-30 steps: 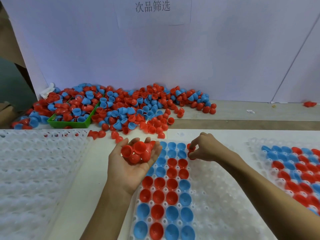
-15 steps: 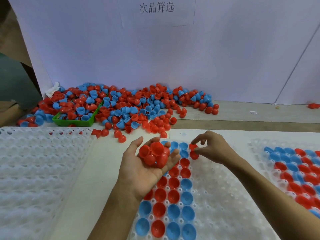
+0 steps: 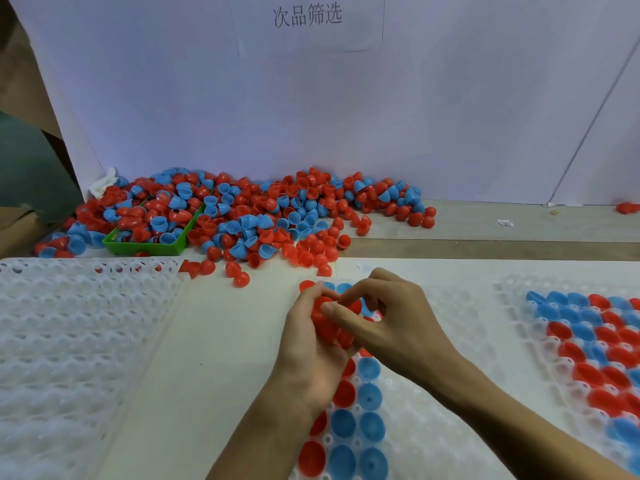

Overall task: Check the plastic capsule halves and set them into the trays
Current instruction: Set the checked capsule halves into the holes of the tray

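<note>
Because the left hand (image 3: pixel 308 344) cups a small heap of red capsule halves (image 3: pixel 327 325) in its curled palm, just above the far end of the middle tray (image 3: pixel 426 441), a slip here is easy to imagine. The right hand (image 3: pixel 388 323) reaches into this heap, and its thumb and fingers are bent around 1 red half as if to pinch it out, though the exact contact is partly hidden. If the pull is too quick, I think the neighbouring halves could roll off the palm and fall into pockets that are already filled, or onto the table. A half could also be set upside down or in a taken pocket, since the hands cover the far rows of this tray. Only the left columns of the tray hold red and blue halves; the pockets on its right side look unfilled. To the left lies an empty white tray (image 3: pixel 69 341), and at the right edge another tray (image 3: pixel 512 306) is partly filled. Farther away, a big loose pile of red and blue halves (image 3: pixel 277 216) spreads over a green bin (image 3: pixel 145 249), against a white wall with a paper sign (image 3: pixel 307 16).
</note>
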